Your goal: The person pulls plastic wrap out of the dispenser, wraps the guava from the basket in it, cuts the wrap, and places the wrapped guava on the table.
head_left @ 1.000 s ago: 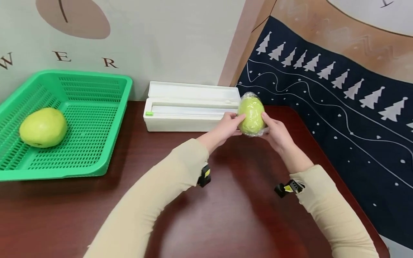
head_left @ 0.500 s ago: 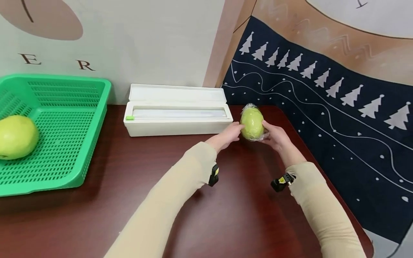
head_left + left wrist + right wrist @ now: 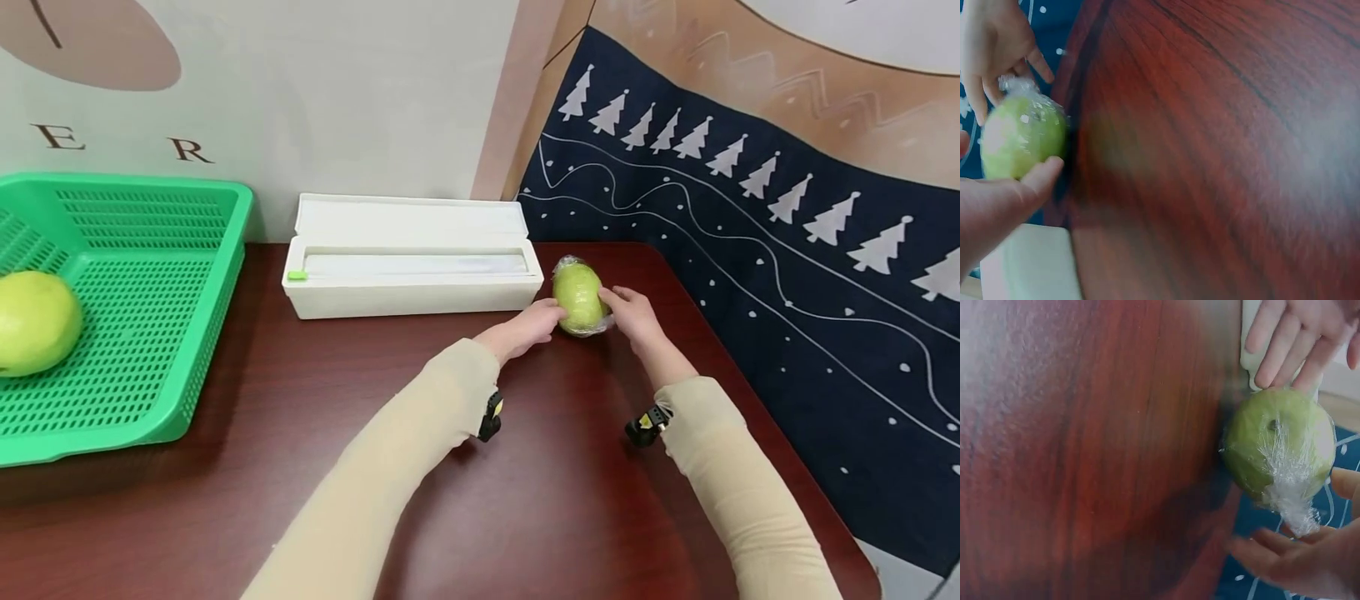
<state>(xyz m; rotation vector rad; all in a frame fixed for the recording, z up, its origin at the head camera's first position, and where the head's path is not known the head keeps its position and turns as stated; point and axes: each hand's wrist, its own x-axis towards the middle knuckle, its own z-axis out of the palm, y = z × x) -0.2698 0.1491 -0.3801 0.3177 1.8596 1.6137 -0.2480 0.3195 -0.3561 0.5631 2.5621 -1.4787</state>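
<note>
A yellow-green fruit (image 3: 576,293) wrapped in cling film stands near the table's far right corner. In the right wrist view, the film's twisted end (image 3: 1297,503) bunches at one side of the fruit. My left hand (image 3: 527,327) is at its left, fingers extended and fingertips right at the skin. On the other side, my right hand (image 3: 632,315) has loosely spread fingers beside the wrapped fruit. The left wrist view shows my left thumb (image 3: 1041,178) overlapping the fruit's lower edge. Neither hand curls round it.
A white cling film box (image 3: 412,298) with its lid raised stands against the wall, just left of the wrapped fruit. At far left, a green basket (image 3: 176,400) holds another yellow-green fruit (image 3: 33,323). The dark red table (image 3: 555,500) ends at a navy cloth (image 3: 750,275).
My hands have brought the wrapped fruit down toward the table and loosened from around it. The head view has swung right, so the basket and box appear farther left.
</note>
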